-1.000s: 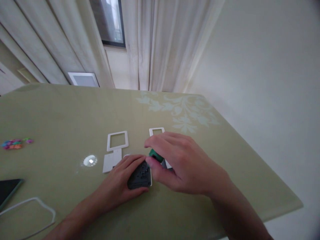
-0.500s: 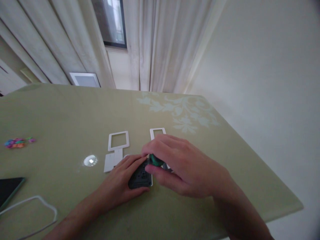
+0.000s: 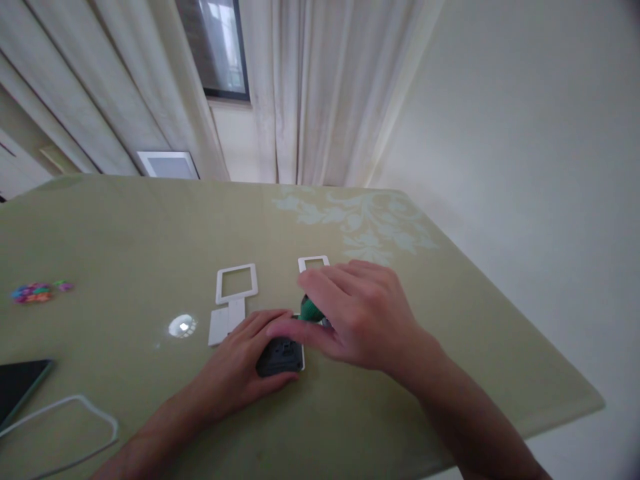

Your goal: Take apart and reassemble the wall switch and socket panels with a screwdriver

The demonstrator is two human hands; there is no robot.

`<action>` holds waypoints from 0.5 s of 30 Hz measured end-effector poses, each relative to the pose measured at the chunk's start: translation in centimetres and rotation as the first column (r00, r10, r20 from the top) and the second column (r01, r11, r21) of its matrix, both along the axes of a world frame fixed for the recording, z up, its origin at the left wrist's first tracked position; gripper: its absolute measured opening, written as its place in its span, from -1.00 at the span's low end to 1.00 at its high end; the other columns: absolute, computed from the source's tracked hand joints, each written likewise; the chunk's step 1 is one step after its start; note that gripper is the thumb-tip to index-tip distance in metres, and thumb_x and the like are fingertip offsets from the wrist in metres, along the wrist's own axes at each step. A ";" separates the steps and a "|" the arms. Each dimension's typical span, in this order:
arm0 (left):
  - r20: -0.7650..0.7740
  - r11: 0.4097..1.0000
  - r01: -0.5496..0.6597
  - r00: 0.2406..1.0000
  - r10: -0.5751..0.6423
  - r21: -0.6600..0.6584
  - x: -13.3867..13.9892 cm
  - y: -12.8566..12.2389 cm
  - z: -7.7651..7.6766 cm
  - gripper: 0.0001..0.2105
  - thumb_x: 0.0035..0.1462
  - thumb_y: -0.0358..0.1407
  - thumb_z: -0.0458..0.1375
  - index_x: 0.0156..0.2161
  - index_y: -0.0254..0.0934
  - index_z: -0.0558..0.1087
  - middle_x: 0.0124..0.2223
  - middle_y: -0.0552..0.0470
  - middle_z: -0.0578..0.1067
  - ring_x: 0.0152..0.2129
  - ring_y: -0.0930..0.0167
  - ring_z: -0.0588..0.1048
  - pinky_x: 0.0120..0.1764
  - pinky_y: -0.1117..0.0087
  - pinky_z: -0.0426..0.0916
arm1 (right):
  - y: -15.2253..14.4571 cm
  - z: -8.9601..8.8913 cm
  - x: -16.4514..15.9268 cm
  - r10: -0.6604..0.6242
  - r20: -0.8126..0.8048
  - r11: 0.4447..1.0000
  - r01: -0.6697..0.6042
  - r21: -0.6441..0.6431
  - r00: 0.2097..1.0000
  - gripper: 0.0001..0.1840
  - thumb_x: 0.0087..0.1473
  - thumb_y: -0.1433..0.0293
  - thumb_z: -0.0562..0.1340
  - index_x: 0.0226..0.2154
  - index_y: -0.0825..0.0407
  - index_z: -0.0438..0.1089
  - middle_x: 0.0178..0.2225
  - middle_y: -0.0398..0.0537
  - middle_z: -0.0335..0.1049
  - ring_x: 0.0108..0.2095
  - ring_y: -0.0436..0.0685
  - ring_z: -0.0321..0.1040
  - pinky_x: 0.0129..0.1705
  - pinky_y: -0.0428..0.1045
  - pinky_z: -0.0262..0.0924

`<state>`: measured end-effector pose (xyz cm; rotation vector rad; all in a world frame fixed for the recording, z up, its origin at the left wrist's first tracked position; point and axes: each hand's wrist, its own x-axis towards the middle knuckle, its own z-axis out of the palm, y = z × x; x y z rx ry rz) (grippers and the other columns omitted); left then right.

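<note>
My left hand (image 3: 245,360) is closed around a dark grey wall switch body (image 3: 281,357) with a white edge, fingers over its far side and thumb along its near side. It lies on the table with its moulded back up. My right hand (image 3: 357,313) grips the green handle of a screwdriver (image 3: 310,311) above the far part of the switch. The screwdriver's tip is hidden by my fingers. Beyond my hands lies a white square frame (image 3: 219,287), with flat white switch panels (image 3: 219,325) in front of it. A second white frame (image 3: 314,259) is partly covered by my right hand.
Small colourful pieces (image 3: 33,293) lie in a heap at the far left of the pale green table (image 3: 165,227). Nearer on that side are a dark flat device (image 3: 23,383) and a white cable (image 3: 100,415). A wall (image 3: 540,200) stands beyond the right edge.
My right hand has turned and shifted slightly up on the screwdriver, its thumb now stretched left over the switch body. My left hand keeps its place on the switch.
</note>
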<state>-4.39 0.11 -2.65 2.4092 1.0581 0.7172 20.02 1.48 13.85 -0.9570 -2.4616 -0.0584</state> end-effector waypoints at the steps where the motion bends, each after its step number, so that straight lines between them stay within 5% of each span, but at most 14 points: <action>1: 0.002 1.000 -0.004 1.000 0.004 0.010 0.0 0.0 0.0 -0.32 0.20 -0.11 0.41 0.37 -0.03 0.30 0.25 -0.14 0.52 0.14 0.02 0.54 0.15 -0.06 0.53 | 0.1 -0.2 -0.1 0.010 -0.006 1.000 -0.010 0.029 1.000 -0.80 0.41 0.27 0.18 -0.13 0.02 0.46 -0.35 -0.06 0.49 -0.29 0.16 0.40 -0.16 0.05 0.23; 5: -0.011 1.000 0.002 1.000 -0.001 0.026 0.0 -0.1 0.3 -0.31 0.25 -0.14 0.37 0.41 -0.01 0.24 0.25 -0.09 0.52 0.14 0.03 0.54 0.14 -0.03 0.54 | 0.6 -0.4 -0.5 0.279 -0.069 0.940 -0.287 -0.186 0.958 -0.72 0.38 0.44 0.13 0.09 0.04 0.38 -0.08 0.01 0.53 -0.08 0.13 0.42 0.02 0.04 0.30; 11: -0.080 0.997 -0.015 0.997 0.021 0.070 -0.1 -0.4 0.0 -0.44 0.26 -0.08 0.37 0.30 -0.03 0.36 0.21 -0.08 0.55 0.14 0.01 0.52 0.16 -0.08 0.50 | 0.9 0.4 -0.3 0.313 -0.143 0.903 -0.341 -0.261 0.939 -0.77 0.51 0.34 0.11 0.07 0.02 0.42 0.00 0.03 0.51 0.04 0.11 0.41 0.17 0.08 0.30; 15: -0.082 0.997 0.000 0.997 0.007 0.082 -0.3 -0.3 0.2 -0.39 0.24 -0.07 0.39 0.32 -0.07 0.37 0.24 -0.15 0.54 0.20 -0.05 0.49 0.20 -0.18 0.45 | 0.8 0.9 0.2 0.408 -0.201 0.796 -0.455 -0.400 0.890 -0.59 0.45 0.55 0.08 0.27 0.07 0.27 0.18 0.08 0.45 0.22 0.07 0.34 0.29 0.04 0.24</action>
